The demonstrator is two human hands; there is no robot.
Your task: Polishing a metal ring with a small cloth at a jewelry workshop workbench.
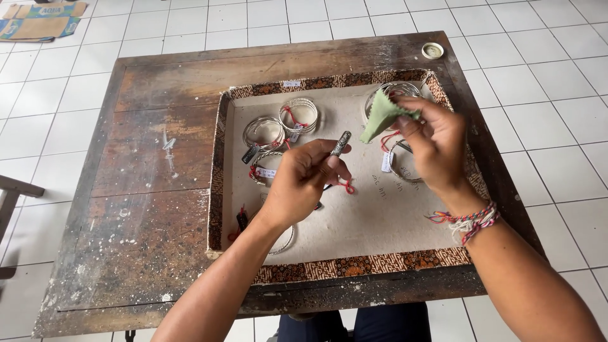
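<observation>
Apparently mid-polish: left hand (304, 180) grips a silver bangle (339, 144) at frame centre, right hand (437, 145) pinches a green cloth (380, 117); several tagged bangles (282, 126) lie in the tray (354, 266), seemingly untouched.

1. One view only: head cam, worn by the person, so no 2nd view & no shared area.
2. Looks steeply down & fwd over a worn wooden table (145, 190); person's legs at near edge, tiled floor (525, 82) around.
3. Close range: forearms enter from near edge, left hand (304, 180) & right hand (437, 149) mid-frame.
4. Shallow tray (316, 269) sits centre-right; far-left corner shows flattened cardboard (41, 19).
</observation>
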